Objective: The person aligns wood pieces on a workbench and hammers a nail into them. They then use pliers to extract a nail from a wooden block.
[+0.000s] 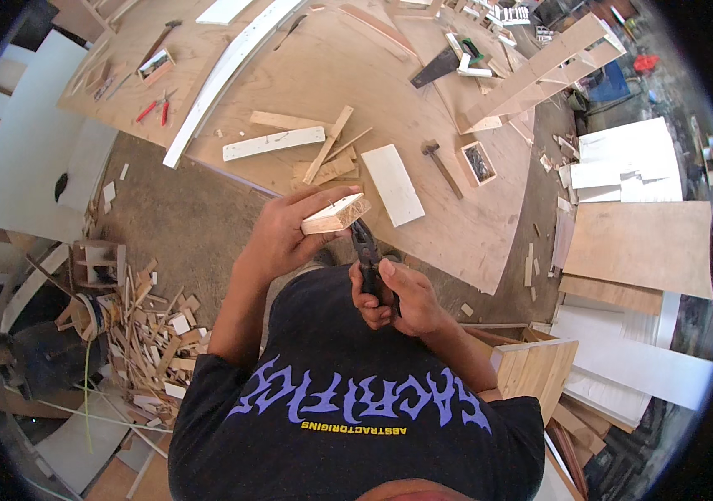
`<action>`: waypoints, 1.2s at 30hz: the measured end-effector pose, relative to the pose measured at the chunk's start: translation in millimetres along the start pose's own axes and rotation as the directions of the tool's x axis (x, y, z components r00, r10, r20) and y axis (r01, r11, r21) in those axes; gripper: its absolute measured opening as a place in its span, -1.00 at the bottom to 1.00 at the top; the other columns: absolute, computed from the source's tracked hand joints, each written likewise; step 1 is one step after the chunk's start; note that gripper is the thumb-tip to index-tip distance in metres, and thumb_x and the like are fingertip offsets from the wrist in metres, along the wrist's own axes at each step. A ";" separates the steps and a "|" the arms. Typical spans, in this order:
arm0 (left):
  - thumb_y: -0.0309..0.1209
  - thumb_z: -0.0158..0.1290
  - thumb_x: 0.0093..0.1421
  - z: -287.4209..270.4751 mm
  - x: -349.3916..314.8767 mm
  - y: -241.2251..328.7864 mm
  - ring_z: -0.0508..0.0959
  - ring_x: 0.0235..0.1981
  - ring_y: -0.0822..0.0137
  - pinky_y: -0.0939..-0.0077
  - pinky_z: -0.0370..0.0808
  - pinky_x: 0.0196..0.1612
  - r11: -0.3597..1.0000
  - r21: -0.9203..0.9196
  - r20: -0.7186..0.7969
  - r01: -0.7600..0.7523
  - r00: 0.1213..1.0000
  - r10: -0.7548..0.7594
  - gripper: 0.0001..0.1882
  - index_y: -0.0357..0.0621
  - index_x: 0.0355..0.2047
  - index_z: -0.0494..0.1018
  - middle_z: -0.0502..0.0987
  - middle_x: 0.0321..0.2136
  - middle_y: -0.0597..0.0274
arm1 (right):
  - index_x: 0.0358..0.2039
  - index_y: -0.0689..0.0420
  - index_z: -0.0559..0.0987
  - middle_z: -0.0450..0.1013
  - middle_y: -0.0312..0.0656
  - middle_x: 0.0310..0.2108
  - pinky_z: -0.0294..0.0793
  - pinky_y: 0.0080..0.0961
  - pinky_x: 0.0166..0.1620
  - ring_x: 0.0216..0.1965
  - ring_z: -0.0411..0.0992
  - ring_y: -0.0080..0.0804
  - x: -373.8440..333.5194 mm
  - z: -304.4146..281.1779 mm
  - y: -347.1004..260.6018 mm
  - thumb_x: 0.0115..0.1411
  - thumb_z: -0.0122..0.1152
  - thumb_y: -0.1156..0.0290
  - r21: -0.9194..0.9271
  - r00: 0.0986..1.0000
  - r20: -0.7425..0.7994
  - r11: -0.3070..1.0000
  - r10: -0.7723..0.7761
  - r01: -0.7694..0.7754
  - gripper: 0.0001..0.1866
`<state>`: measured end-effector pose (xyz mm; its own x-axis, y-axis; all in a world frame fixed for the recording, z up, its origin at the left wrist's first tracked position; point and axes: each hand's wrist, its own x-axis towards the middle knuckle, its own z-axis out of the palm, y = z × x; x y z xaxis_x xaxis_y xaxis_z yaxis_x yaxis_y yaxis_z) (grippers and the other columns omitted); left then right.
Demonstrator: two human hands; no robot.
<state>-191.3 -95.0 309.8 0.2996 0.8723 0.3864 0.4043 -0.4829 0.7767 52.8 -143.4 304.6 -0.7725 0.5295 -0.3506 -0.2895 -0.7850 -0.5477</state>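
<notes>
My left hand (pixel 285 230) is closed around a short wooden block (pixel 330 220) with a pale top face, held up in front of my body. A small dark spot, perhaps a nail, shows on the block's upper face. Black-handled pliers (pixel 364 253) are gripped in my right hand (pixel 400 301), with the fingers wrapped round the handles. The jaws of the pliers point up to the block's lower right edge. Whether they bite on anything there cannot be made out.
Ahead lies a large plywood sheet (pixel 290 88) bearing a white board (pixel 394 185), a hammer (pixel 442 169), a box of nails (pixel 477 163), a handsaw (pixel 436 68) and red-handled pliers (pixel 156 108). Offcuts (pixel 164 334) are heaped at left; a wooden cabinet (pixel 536 367) stands at right.
</notes>
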 end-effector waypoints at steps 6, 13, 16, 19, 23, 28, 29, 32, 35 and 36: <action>-0.32 0.32 0.15 -1.5 7.2 0.9 0.68 -0.21 -0.02 0.28 0.57 -0.14 0.999 -0.014 0.054 0.038 0.998 -0.037 -0.44 -0.14 0.17 0.53 0.64 -0.17 -0.05 | -0.01 0.14 0.44 0.29 -0.31 -0.46 0.16 -0.62 -0.55 -0.62 0.13 -0.64 -1.3 -1.7 -0.2 0.50 -0.14 -0.17 -0.004 1.000 -0.023 1.000 -0.019 0.019 -0.44; -0.33 0.32 0.14 -4.3 13.6 -0.1 0.68 -0.24 -0.02 0.28 0.57 -0.17 0.999 0.017 0.073 0.027 0.997 -0.029 -0.46 -0.16 0.14 0.54 0.64 -0.21 -0.06 | -0.04 0.11 0.44 0.28 -0.33 -0.47 0.14 -0.61 -0.56 -0.63 0.12 -0.65 0.6 -3.3 -4.3 0.47 -0.10 -0.20 0.034 1.000 -0.013 0.999 0.019 -0.019 -0.44; -0.33 0.34 0.12 -6.2 13.1 -4.3 0.68 -0.25 -0.02 0.28 0.57 -0.19 0.999 0.032 0.064 0.029 0.998 -0.031 -0.47 -0.17 0.11 0.56 0.64 -0.23 -0.06 | -0.06 0.09 0.44 0.28 -0.34 -0.47 0.13 -0.62 -0.56 -0.64 0.12 -0.65 3.5 -5.8 -5.5 0.46 -0.07 -0.21 0.084 0.998 0.010 0.995 0.055 -0.056 -0.44; -0.33 0.35 0.10 -7.7 10.9 -8.6 0.69 -0.26 -0.03 0.27 0.58 -0.21 0.997 0.064 0.054 0.052 0.997 -0.056 -0.49 -0.18 0.07 0.58 0.64 -0.24 -0.06 | -0.06 0.08 0.44 0.28 -0.35 -0.47 0.12 -0.62 -0.56 -0.64 0.11 -0.65 5.5 -3.0 -7.8 0.44 -0.05 -0.22 0.067 0.999 0.018 0.997 0.046 -0.047 -0.45; -0.35 0.37 0.07 -10.6 9.9 -8.2 0.70 -0.28 -0.05 0.26 0.59 -0.24 0.993 0.103 0.015 0.066 0.998 -0.068 -0.51 -0.18 0.03 0.60 0.66 -0.26 -0.06 | -0.07 0.07 0.45 0.26 -0.36 -0.48 0.11 -0.61 -0.56 -0.64 0.11 -0.65 9.1 -3.9 -13.0 0.44 -0.06 -0.22 0.069 0.996 0.015 0.994 0.089 -0.090 -0.45; -0.34 0.39 0.03 -15.6 7.0 -11.8 0.70 -0.31 -0.08 0.22 0.60 -0.26 0.981 0.181 -0.013 0.075 0.997 -0.074 -0.50 -0.16 0.02 0.61 0.66 -0.28 -0.07 | -0.07 0.07 0.45 0.26 -0.36 -0.48 0.11 -0.60 -0.55 -0.63 0.10 -0.64 16.9 -4.8 -15.5 0.45 -0.07 -0.23 0.093 0.992 0.038 0.988 0.119 -0.122 -0.45; -0.34 0.39 0.03 -16.8 6.6 -12.2 0.70 -0.31 -0.09 0.22 0.60 -0.26 0.979 0.192 -0.018 0.074 0.997 -0.072 -0.49 -0.15 0.01 0.61 0.66 -0.28 -0.07 | -0.07 0.07 0.45 0.25 -0.35 -0.48 0.11 -0.60 -0.55 -0.63 0.10 -0.64 18.3 -5.1 -16.0 0.45 -0.07 -0.23 0.093 0.991 0.044 0.987 0.125 -0.129 -0.45; -0.33 0.40 0.01 -19.7 5.9 -13.4 0.69 -0.32 -0.09 0.21 0.59 -0.28 0.979 0.190 -0.032 0.073 0.997 -0.068 -0.49 -0.12 0.01 0.62 0.65 -0.30 -0.05 | -0.08 0.07 0.44 0.25 -0.35 -0.48 0.11 -0.60 -0.55 -0.63 0.10 -0.64 21.8 -5.1 -18.8 0.45 -0.07 -0.23 0.092 0.988 0.061 0.985 0.141 -0.146 -0.45; -0.31 0.40 0.01 -23.2 6.0 -13.9 0.68 -0.33 -0.10 0.20 0.58 -0.30 0.975 0.195 -0.017 0.108 0.994 -0.106 -0.49 -0.11 0.00 0.62 0.65 -0.32 -0.03 | -0.08 0.08 0.44 0.24 -0.35 -0.48 0.11 -0.59 -0.55 -0.63 0.09 -0.64 24.5 -3.3 -22.8 0.45 -0.08 -0.23 0.083 0.986 0.064 0.984 0.155 -0.160 -0.44; -0.31 0.40 0.01 -23.3 6.0 -14.8 0.68 -0.33 -0.10 0.19 0.58 -0.29 0.974 0.202 -0.024 0.105 0.994 -0.102 -0.49 -0.11 0.00 0.62 0.65 -0.32 -0.03 | -0.07 0.09 0.44 0.24 -0.35 -0.48 0.10 -0.59 -0.55 -0.63 0.09 -0.64 25.3 -2.8 -23.6 0.45 -0.09 -0.24 0.078 0.986 0.055 0.983 0.160 -0.164 -0.43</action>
<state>-215.6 -80.8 312.2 0.2362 0.9188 0.3163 0.5998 -0.3940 0.6965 41.7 -110.6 306.5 -0.8386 0.3788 -0.3915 -0.2024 -0.8839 -0.4217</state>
